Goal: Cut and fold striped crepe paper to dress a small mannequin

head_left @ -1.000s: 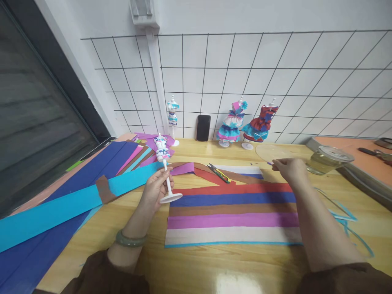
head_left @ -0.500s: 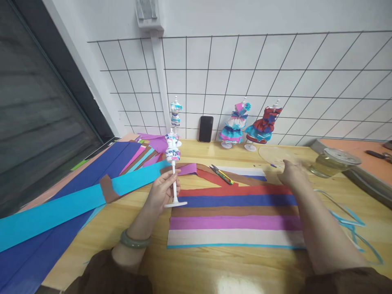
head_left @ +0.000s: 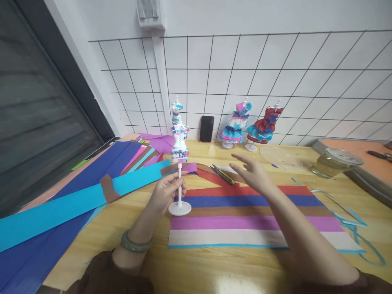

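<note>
My left hand (head_left: 168, 188) grips the thin stem of a small white mannequin (head_left: 180, 143), which has blue and pink bands at its chest and hips and stands upright over a round white base. My right hand (head_left: 252, 171) hovers with fingers spread above the back of the coloured paper strips (head_left: 229, 222), holding nothing. Those strips lie side by side in red, blue, brown, purple, white and light blue. Small yellow-handled snips (head_left: 222, 175) lie just left of my right hand.
Behind stand another white mannequin (head_left: 177, 108), a black phone (head_left: 206, 128) and two dressed mannequins (head_left: 235, 124), (head_left: 266, 126). Long blue paper (head_left: 70, 196) covers the left side. A glass cup (head_left: 333, 163) and thin blue strips (head_left: 352, 224) are at the right.
My right hand has moved left from beside the clear round sheet to above the strips. The mannequin in my left hand has shifted slightly right and turned.
</note>
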### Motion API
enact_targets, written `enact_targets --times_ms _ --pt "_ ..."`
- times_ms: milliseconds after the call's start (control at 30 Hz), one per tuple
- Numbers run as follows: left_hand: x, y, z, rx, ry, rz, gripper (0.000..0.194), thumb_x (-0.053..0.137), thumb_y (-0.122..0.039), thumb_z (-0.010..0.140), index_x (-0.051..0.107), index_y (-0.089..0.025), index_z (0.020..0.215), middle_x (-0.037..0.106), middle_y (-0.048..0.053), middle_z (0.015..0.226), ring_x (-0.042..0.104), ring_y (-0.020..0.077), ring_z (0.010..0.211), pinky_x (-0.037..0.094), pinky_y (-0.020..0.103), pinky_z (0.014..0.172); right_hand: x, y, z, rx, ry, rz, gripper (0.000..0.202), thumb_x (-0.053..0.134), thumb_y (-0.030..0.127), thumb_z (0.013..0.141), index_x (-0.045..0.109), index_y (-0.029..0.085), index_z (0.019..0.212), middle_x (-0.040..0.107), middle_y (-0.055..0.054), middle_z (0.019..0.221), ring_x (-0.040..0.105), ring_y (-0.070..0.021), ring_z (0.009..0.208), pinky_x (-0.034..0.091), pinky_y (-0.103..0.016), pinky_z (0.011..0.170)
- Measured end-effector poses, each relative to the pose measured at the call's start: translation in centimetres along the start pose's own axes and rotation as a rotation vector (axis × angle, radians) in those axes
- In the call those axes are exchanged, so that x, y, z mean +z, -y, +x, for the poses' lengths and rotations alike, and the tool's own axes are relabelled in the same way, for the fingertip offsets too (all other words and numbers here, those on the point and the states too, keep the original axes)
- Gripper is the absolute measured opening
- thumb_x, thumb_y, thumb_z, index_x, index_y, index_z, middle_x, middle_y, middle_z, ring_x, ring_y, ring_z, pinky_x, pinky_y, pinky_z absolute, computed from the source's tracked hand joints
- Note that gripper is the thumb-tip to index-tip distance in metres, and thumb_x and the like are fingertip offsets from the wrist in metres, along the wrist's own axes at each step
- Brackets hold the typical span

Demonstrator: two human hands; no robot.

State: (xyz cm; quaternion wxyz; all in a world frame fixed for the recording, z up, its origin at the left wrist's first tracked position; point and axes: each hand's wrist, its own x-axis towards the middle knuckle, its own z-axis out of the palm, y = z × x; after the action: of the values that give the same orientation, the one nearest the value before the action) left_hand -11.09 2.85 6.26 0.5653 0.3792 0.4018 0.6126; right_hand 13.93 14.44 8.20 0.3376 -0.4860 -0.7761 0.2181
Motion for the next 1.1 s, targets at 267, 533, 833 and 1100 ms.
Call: enact_targets --times_ms 267,533,833,1100 --pt "1.2 0.5 -1.4 -0.172 0.293 -0.028 0.036 0.057 -0.029 0.077 0.055 -0.016 0.111 0.062 0.006 0.072 0.059 0.0141 0.055 0.045 0.026 0.052 2.2 7.6 -3.9 -0.227 -0.038 0.262 0.023 0.054 0.032 0.081 0.062 0.022 0.099 0.065 -0.006 0.103 0.058 -0.0214 0.099 0.045 -0.036 0.085" --pt "2.2 0.8 -2.1 -0.224 0.417 0.016 0.036 0.058 -0.032 0.076 0.054 -0.017 0.109 0.063 0.007 0.074 0.062 0.0173 0.058 0.049 0.03 0.055 1.9 8.2 -4.6 -0.498 -0.205 0.026 0.013 0.053 0.023 0.082 0.06 0.027 0.093 0.067 -0.003 0.089 0.06 -0.0211 0.085 0.037 -0.045 0.09" --pt "2.4 1.0 -2.1 -0.187 0.403 0.029 0.039 0.059 -0.03 0.076 0.053 -0.016 0.111 0.061 0.005 0.071 0.061 0.016 0.055 0.049 0.03 0.055 2.1 8.2 -4.6 -0.439 -0.178 0.125 0.008 0.053 0.022 0.082 0.058 0.024 0.088 0.065 -0.004 0.087 0.059 -0.02 0.085 0.043 -0.038 0.081" --pt "2.4 1.2 -2.1 -0.161 0.406 0.052 0.035 0.058 -0.028 0.077 0.054 -0.017 0.109 0.061 0.004 0.07 0.061 0.0159 0.056 0.048 0.03 0.055 2.6 8.3 -4.3 -0.291 -0.104 0.252 0.011 0.048 0.025 0.084 0.053 0.021 0.075 0.051 -0.002 0.076 0.051 -0.0166 0.074 0.042 -0.03 0.069"
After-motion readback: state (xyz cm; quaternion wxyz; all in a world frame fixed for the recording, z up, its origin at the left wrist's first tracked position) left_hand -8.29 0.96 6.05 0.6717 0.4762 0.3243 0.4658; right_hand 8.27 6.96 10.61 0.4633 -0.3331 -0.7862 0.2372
